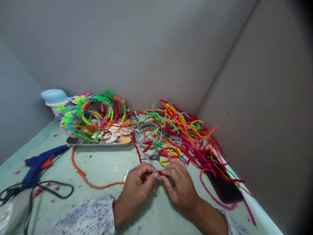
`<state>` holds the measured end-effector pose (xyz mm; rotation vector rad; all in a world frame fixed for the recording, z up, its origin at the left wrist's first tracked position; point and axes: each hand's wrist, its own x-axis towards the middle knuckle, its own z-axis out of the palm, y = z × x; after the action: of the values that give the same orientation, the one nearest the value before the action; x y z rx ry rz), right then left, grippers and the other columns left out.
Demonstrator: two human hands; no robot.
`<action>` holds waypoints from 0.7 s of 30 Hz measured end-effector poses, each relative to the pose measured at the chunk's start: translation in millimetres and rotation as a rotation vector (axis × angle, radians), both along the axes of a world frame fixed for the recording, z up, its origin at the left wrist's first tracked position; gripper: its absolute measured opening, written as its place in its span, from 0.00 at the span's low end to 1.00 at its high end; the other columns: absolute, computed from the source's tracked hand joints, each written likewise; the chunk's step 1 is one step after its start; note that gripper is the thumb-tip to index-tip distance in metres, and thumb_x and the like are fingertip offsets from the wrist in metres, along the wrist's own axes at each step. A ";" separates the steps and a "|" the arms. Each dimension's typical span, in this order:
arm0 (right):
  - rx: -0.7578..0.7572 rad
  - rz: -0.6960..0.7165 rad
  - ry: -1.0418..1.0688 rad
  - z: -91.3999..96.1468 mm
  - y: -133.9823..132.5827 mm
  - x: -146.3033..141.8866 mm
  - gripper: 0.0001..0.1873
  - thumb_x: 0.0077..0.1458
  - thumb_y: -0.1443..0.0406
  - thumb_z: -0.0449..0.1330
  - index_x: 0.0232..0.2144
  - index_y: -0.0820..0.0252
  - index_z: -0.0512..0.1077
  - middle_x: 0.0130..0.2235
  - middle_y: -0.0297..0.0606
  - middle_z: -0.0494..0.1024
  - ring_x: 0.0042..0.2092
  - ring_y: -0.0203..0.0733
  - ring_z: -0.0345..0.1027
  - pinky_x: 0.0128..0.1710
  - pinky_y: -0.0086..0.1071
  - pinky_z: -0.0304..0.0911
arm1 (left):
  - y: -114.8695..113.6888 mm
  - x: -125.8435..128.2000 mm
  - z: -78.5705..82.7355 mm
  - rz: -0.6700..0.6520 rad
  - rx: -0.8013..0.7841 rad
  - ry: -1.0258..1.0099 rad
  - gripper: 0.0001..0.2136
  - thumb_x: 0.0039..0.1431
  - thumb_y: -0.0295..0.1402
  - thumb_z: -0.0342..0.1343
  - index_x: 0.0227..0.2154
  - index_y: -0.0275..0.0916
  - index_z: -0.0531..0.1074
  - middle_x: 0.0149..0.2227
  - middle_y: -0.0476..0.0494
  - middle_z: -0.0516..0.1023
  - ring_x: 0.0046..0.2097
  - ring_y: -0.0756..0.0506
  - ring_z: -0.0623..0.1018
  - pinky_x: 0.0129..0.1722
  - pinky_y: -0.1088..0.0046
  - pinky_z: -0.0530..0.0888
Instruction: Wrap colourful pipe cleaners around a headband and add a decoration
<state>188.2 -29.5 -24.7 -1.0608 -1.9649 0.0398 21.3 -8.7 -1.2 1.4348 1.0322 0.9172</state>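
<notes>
My left hand (138, 182) is closed in a pinch on a thin grey wire (152, 164) at the front middle of the table. My right hand (179, 182) pinches a short red fuzzy wrap (160, 173) on that wire, its fingertips almost touching the left ones. A pink fuzzy stretch (166, 153) with a green part rises behind my right hand; whether it belongs to the same piece is hidden. Just beyond the hands lie scissors (172, 151) with red and yellow handles. An orange pipe cleaner (97, 187) runs leftward from beside my left hand.
Finished fuzzy hoops (84, 109) stand over a metal tray (107, 144) of shells. Behind it stands a blue-lidded container (55, 97). A blue glue gun (39, 163) with a black cord lies left. Coiled wire (146, 133), heaped pipe cleaners (188, 127) and a black phone (225, 186) occupy the right.
</notes>
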 end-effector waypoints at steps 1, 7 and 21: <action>0.007 0.000 -0.010 0.2 0.0 -0.2 0.06 0.58 0.72 0.53 0.38 0.59 0.66 0.32 0.37 0.72 0.37 0.41 0.65 0.41 0.42 0.61 | -0.6 0.4 0.5 0.009 -0.009 0.008 0.09 0.57 0.35 0.56 0.25 0.36 0.72 0.22 0.50 0.71 0.22 0.52 0.70 0.23 0.78 0.66; 0.041 -0.032 -0.111 0.9 -0.2 -1.8 0.05 0.57 0.73 0.53 0.35 0.60 0.66 0.31 0.38 0.71 0.36 0.42 0.64 0.40 0.41 0.59 | -2.2 2.2 0.1 0.040 -0.062 0.045 0.08 0.55 0.35 0.57 0.25 0.36 0.72 0.18 0.52 0.68 0.21 0.52 0.66 0.22 0.78 0.63; 0.028 -0.027 -0.142 0.6 0.1 -4.3 0.06 0.57 0.74 0.53 0.35 0.61 0.66 0.31 0.39 0.71 0.36 0.43 0.62 0.41 0.42 0.58 | 0.2 3.0 -5.7 0.048 -0.157 -0.005 0.10 0.54 0.37 0.56 0.25 0.35 0.69 0.18 0.54 0.66 0.19 0.54 0.64 0.20 0.79 0.60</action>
<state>183.9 -29.5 -24.1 -1.0975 -2.0712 -0.0791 24.3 -8.4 -7.0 1.2816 1.1139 0.8541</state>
